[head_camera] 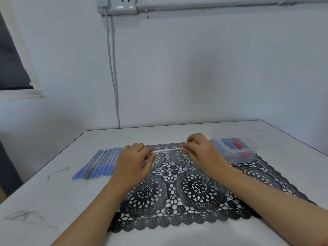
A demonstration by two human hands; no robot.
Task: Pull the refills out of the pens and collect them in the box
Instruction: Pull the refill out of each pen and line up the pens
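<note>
Tabletop [53,201] carries a black lace mat [195,192], and above it you hold one pale pen [166,150] level between your hands. Your left hand [134,160] curls fingers and thumb round the pen's left end; your right hand [200,151] pinches the right end with its fingertips. Whether a refill sits inside that barrel cannot be told — it is too thin and blurred. The box [248,153], clear plastic, stands at the mat's far right corner, just beside your right hand, with blue and red pieces in it. A row of blue pens [99,164] lies side by side left of the mat, partly behind your left hand. One small blue cap [186,169] rests on the mat between your wrists.
</note>
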